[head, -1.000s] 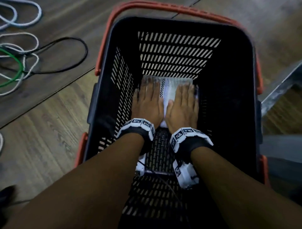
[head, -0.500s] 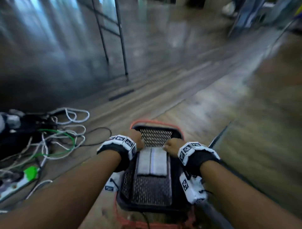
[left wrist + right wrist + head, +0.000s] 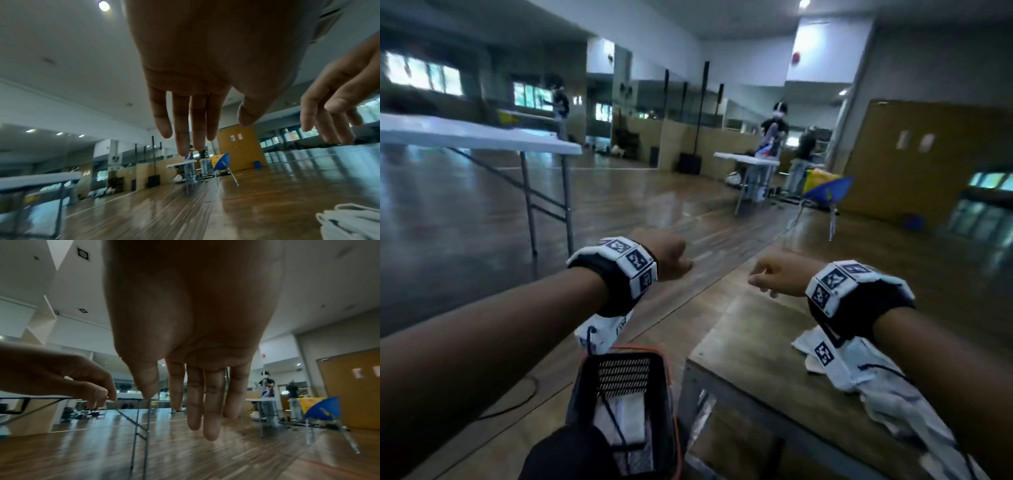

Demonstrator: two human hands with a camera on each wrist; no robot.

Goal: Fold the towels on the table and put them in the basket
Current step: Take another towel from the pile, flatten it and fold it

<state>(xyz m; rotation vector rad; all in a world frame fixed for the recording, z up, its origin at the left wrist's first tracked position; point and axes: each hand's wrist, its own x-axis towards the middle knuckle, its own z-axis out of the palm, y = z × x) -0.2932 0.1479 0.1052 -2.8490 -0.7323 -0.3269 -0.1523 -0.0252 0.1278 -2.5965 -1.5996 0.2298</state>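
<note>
A black basket (image 3: 621, 356) with an orange rim stands on the floor at the bottom centre, and a folded white towel (image 3: 631, 423) lies inside it. A crumpled white towel (image 3: 890, 404) lies on the brown wooden table (image 3: 750, 339) at the right; the same towel (image 3: 353, 222) shows in the left wrist view. My left hand (image 3: 674, 258) hangs in the air above the basket, holding nothing, fingers (image 3: 183, 129) straight and loose. My right hand (image 3: 774, 275) hovers over the table's far left part, also holding nothing, with relaxed fingers (image 3: 209, 410).
A white folding table (image 3: 482, 138) stands at the left on thin metal legs. Farther back, people stand at another white table (image 3: 748, 159), with a blue chair (image 3: 825, 192) next to it. A black cable (image 3: 510, 407) lies on the floor left of the basket.
Both hands have left the folded towel in the basket and risen well above it. The view has lifted from the basket to the room, and the right hand now hovers over the table.
</note>
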